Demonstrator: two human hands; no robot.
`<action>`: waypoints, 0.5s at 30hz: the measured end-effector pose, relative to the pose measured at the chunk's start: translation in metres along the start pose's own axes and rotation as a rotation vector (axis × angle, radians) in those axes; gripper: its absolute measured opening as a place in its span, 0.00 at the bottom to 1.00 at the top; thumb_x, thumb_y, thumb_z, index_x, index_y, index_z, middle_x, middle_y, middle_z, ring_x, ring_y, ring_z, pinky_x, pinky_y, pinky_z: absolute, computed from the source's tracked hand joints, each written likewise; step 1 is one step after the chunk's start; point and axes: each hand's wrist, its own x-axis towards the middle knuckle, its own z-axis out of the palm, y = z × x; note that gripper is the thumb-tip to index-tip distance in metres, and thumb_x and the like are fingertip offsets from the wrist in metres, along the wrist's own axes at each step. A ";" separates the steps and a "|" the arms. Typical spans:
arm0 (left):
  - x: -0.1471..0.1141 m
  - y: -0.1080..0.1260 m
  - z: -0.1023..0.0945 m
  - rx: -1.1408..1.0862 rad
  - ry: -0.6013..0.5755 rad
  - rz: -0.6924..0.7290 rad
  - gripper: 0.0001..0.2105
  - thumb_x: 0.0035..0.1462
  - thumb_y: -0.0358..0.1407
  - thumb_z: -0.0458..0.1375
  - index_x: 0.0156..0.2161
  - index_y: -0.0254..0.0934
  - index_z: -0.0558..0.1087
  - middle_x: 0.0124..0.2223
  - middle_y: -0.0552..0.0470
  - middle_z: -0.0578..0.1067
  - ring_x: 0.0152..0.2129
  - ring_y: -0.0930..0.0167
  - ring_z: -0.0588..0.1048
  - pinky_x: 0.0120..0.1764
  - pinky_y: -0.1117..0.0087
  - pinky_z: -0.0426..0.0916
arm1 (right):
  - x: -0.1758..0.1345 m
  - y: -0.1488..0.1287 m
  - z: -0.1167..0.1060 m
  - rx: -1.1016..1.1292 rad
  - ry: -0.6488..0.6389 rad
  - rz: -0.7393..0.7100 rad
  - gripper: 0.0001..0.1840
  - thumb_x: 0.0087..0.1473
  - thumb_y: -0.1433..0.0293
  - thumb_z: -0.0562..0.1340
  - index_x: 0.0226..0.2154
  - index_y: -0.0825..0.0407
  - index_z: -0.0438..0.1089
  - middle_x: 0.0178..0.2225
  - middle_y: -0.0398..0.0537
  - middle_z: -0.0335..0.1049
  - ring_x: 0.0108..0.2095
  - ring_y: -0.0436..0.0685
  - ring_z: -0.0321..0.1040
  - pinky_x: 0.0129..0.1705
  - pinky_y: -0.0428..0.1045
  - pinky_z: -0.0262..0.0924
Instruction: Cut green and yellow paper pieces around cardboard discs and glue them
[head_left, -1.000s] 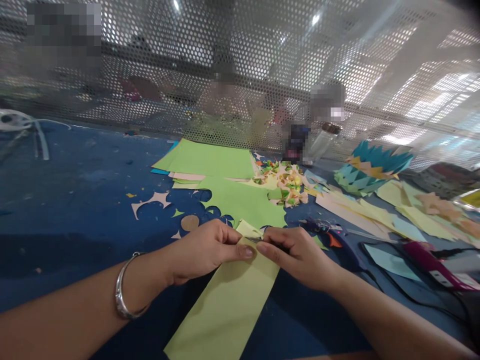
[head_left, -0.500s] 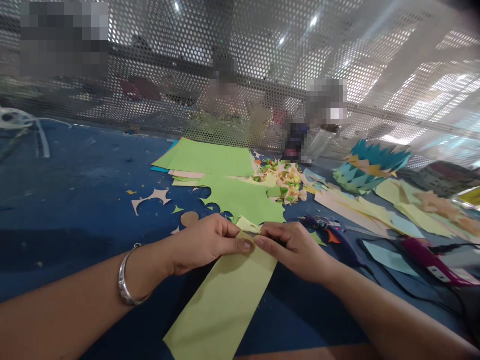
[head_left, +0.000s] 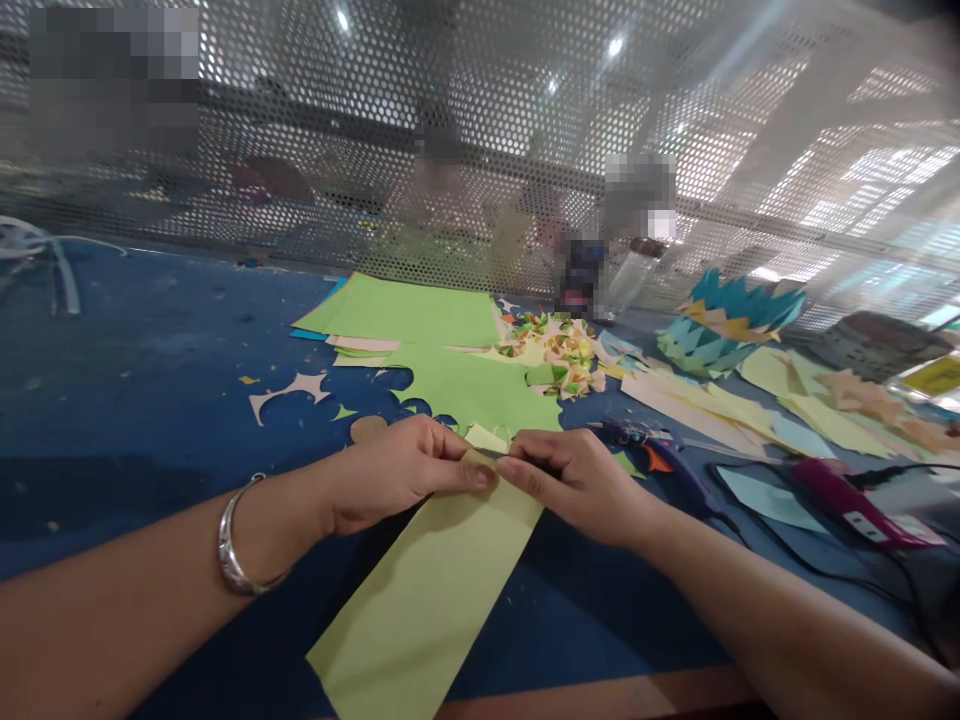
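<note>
- Pale green paper strip (head_left: 427, 590) slants across the near side, a cut green sheet (head_left: 472, 390) beyond its far end; a glue gun (head_left: 667, 460) lies right, a magenta power strip (head_left: 855, 505) farther right, a zigzag-edged paper bowl (head_left: 727, 325) far right.
- Both hands keep nearly the same pinch as in the earlier frames.
- Left hand (head_left: 397, 465) and right hand (head_left: 577, 485), fingers curled, thumbs pressed down, grip the strip's far end between them.
</note>
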 end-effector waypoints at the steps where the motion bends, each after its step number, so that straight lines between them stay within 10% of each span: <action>1: 0.000 0.000 0.000 0.003 0.000 0.003 0.08 0.50 0.39 0.69 0.28 0.36 0.78 0.23 0.56 0.76 0.17 0.78 0.67 0.22 0.75 0.55 | 0.000 0.000 0.000 -0.005 0.006 -0.001 0.22 0.65 0.56 0.56 0.25 0.53 0.64 0.22 0.38 0.55 0.24 0.46 0.51 0.25 0.46 0.46; 15: 0.001 0.000 0.000 -0.015 -0.013 -0.023 0.07 0.53 0.38 0.67 0.32 0.36 0.79 0.30 0.52 0.80 0.23 0.75 0.74 0.30 0.75 0.67 | -0.002 0.003 -0.003 -0.024 0.038 -0.019 0.19 0.63 0.58 0.59 0.26 0.53 0.65 0.20 0.36 0.53 0.22 0.46 0.49 0.24 0.45 0.44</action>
